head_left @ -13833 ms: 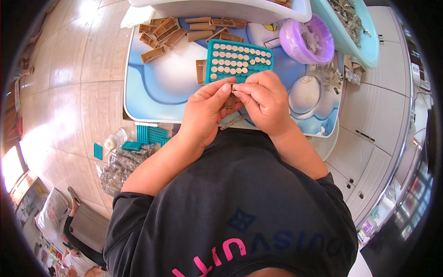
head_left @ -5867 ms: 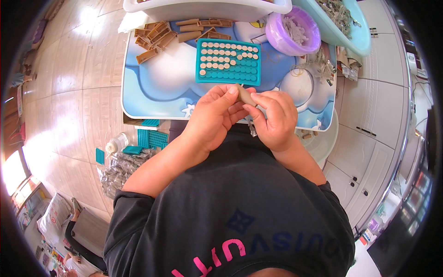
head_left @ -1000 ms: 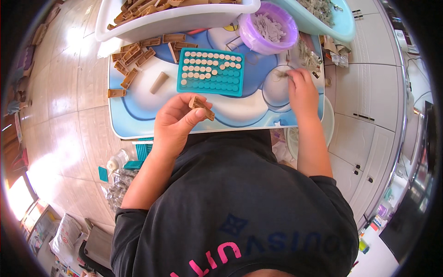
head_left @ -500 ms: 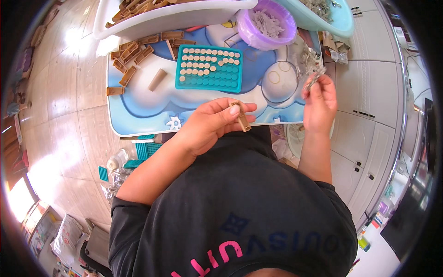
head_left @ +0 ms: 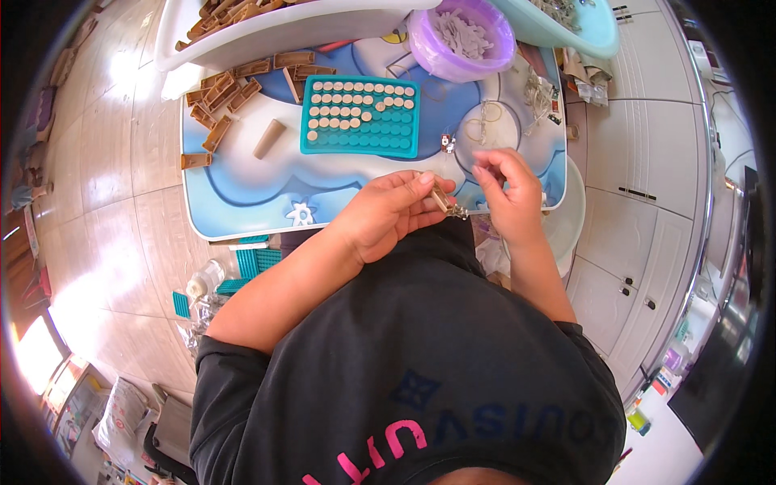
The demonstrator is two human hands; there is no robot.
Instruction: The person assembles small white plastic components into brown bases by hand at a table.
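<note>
Right hand (head_left: 505,190) returned; two hands.

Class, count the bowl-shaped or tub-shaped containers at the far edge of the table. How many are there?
3: a white tub at far left holding wooden pieces, a purple bowl in the middle, and a light-blue basin at far right, partly cropped.

You are seated above a glossy floor (head_left: 105,202) of large pale beige tiles, with strong light glaring off it at the upper left and again at the lower left. In front of you stands a low counter (head_left: 242,202) with a blue and white cartoon top. To your right runs a row of white cabinet doors (head_left: 647,162) with small dark handles. Bags and clutter (head_left: 121,420) lie on the floor at lower left.
</note>
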